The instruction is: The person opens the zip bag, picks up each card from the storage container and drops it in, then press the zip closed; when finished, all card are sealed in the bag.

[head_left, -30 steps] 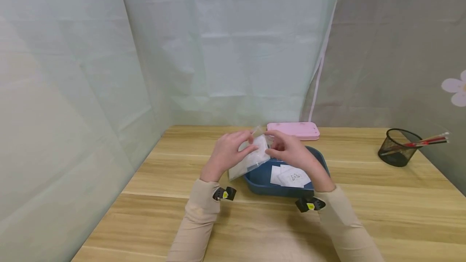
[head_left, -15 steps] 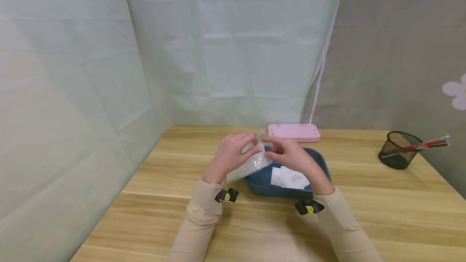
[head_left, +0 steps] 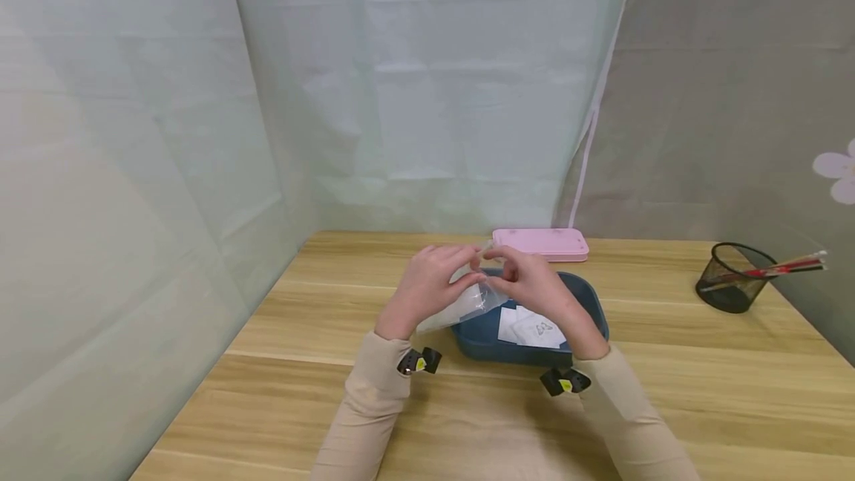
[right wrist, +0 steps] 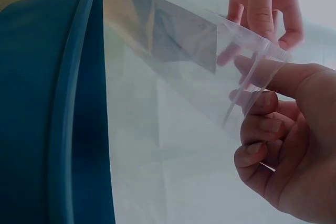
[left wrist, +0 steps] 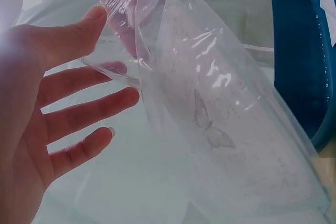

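Both hands hold a clear plastic bag [head_left: 461, 303] in the air over the desk [head_left: 668, 392], above the left rim of the blue tray [head_left: 588, 295], which sits mid-desk toward the back edge. Left hand [head_left: 427, 284] pinches one lip of the bag mouth between thumb and forefinger; the other fingers [left wrist: 89, 111] are spread loose behind the film. Right hand [head_left: 534, 284] pinches the opposite lip near the zip strip, thumb on top, remaining fingers curled under. The mouth points up and away, the body slopes down toward the person. Something pale with a faint butterfly print [left wrist: 207, 124] shows in or through the bag; cannot tell which.

White paper packets [head_left: 534, 326] lie in the tray. Pink case [head_left: 541, 242] along the back edge, just behind the tray. Black mesh cup [head_left: 733, 277] with pens near the right edge.

Risks, as a judgement: film is slick and each grip takes only a thin edge, so one lip could slip and the bag would flop onto the tray rim. Uneven pull could twist the zip strip or tear the film beside it. If the mouth drops lower, whatever is inside may slide out.
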